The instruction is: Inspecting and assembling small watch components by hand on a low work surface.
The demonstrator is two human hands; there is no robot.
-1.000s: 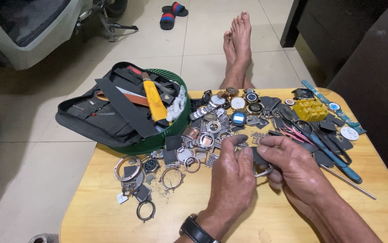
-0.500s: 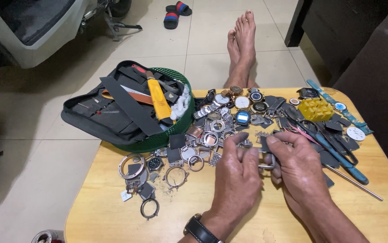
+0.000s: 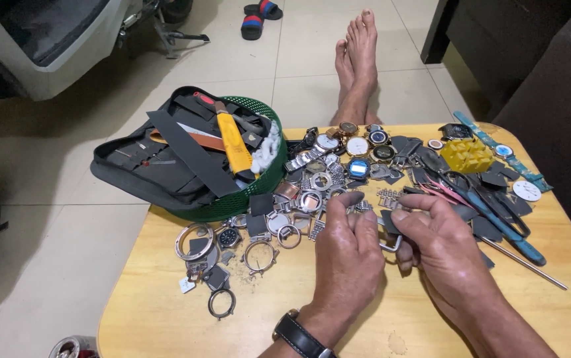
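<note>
Both my hands meet over the middle of a yellow wooden table [image 3: 166, 311]. My left hand [image 3: 346, 252], with a black wristwatch on the wrist, pinches a small metal watch part [image 3: 386, 237] from the left. My right hand [image 3: 439, 246] pinches the same part from the right. Only a dark flat bit and a shiny metal loop of the part show between the fingers. Just beyond the hands lies a heap of watch cases, rings and bracelet links [image 3: 312, 192].
A green basket [image 3: 246, 199] with a black tool pouch and a yellow-handled tool [image 3: 232, 140] stands at the table's back left. Several watches [image 3: 358, 142], a yellow block [image 3: 466, 154], blue tools [image 3: 497, 222] lie at the right. My bare feet [image 3: 358, 59] rest on the tiled floor.
The view has shifted slightly; my hands stay together on the small part, fingers working it with little change in place.
</note>
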